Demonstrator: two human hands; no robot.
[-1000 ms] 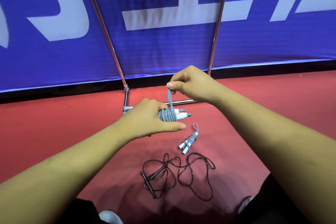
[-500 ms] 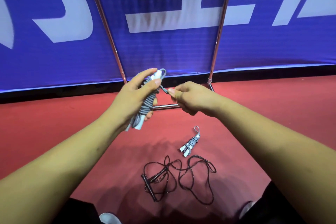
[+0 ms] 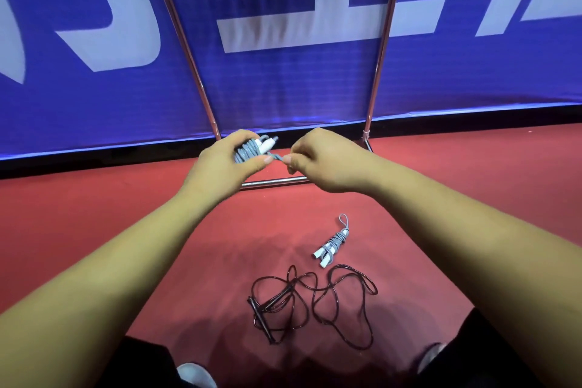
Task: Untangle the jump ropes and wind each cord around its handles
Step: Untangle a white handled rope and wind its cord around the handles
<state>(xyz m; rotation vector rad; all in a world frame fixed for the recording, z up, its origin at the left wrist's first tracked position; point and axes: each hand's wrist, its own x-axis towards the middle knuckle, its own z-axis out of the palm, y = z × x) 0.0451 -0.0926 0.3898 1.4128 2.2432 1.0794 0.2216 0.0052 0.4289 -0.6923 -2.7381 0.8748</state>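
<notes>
My left hand (image 3: 225, 161) grips a grey jump rope (image 3: 252, 148) wound around its white handles, held up above the red floor. My right hand (image 3: 321, 157) pinches the loose end of that grey cord just to the right of the bundle. A second grey rope (image 3: 333, 241), wound on its white handles with a small loop sticking out, lies on the floor lower right of my hands. Nearer to me a black jump rope (image 3: 315, 299) lies loose in tangled loops, its black handles at the left of the pile.
A blue banner (image 3: 283, 72) on a metal frame (image 3: 274, 181) stands right behind my hands. Red floor (image 3: 472, 198) spreads to both sides. My dark-clad knees and white shoe tips (image 3: 195, 375) are at the bottom edge.
The bundle in my left hand turned from upright to lying sideways. My right hand moved slightly closer, still pinching the cord end. The ropes on the floor have not moved.
</notes>
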